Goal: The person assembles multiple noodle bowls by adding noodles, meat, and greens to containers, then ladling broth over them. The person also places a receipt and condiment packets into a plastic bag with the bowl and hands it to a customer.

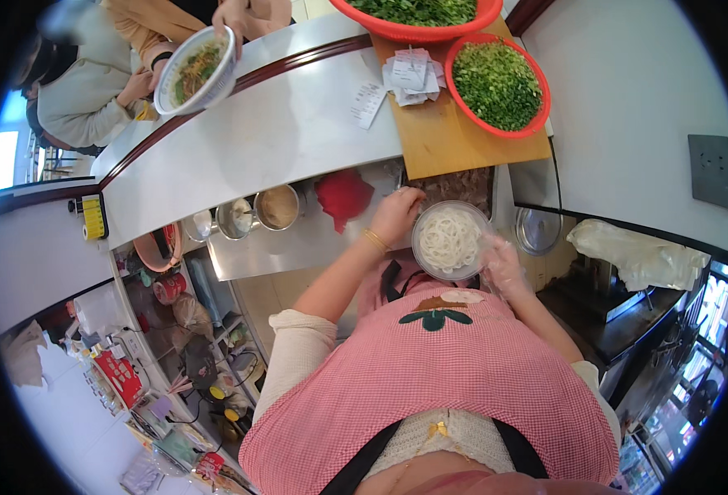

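Note:
My right hand (506, 269), in a thin clear glove, grips the side of a clear round bowl (416, 245) in front of my apron. White noodles (451, 238) lie coiled in it. Just left of the bowl is my bare left hand (396, 215), a bracelet on its wrist. Its fingers are bent together at the near left edge of a tray of brown, meat-like food (463, 186); whatever they pinch, if anything, is hidden. Part of that tray sits under a wooden board (471, 153).
Two red baskets of chopped greens (496, 85) and paper slips (411, 73) are on the board. Metal pots (278, 206) and a red cloth-like item (343, 198) sit below the counter (273, 124). Across it, another person's hand (230, 21) holds a soup bowl (192, 73).

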A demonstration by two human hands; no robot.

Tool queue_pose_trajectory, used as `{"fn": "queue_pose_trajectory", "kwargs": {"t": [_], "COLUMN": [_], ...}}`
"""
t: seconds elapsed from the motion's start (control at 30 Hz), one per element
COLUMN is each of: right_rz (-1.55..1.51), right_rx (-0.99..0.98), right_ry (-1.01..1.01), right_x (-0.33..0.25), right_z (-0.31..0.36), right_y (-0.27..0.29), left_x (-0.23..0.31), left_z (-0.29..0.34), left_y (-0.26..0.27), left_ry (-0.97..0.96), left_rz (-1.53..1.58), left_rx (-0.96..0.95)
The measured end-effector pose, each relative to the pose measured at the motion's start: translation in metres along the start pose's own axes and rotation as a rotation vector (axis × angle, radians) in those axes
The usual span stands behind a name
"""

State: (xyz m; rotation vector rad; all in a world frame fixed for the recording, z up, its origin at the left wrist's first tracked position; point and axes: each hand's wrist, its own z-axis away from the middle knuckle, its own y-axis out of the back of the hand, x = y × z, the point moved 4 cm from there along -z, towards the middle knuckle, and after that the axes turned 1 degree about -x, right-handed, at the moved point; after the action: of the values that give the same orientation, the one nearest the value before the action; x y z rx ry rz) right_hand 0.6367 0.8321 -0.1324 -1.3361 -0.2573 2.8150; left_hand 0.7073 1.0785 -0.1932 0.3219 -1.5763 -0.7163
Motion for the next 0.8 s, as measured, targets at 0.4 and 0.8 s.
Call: {"fn": "queue_pose_trajectory", "kwargs": {"t": [0.4, 0.8], "right_rz": [0.2, 1.536], "right_rx": [-0.439, 0.059], "right_ry": [-0.087, 0.609], "right_x": [0.027, 0.023], "right_z": [-0.053, -0.162], "right_y": [-0.041, -0.044], "left_x": [-0.023, -0.009], "left_z": [0.134, 0.181], "left_y": [-0.021, 0.007], "left_ry": [0.73, 0.651], "left_rz": [1.539, 1.431], "left_rx": [-0.085, 0.275]}}
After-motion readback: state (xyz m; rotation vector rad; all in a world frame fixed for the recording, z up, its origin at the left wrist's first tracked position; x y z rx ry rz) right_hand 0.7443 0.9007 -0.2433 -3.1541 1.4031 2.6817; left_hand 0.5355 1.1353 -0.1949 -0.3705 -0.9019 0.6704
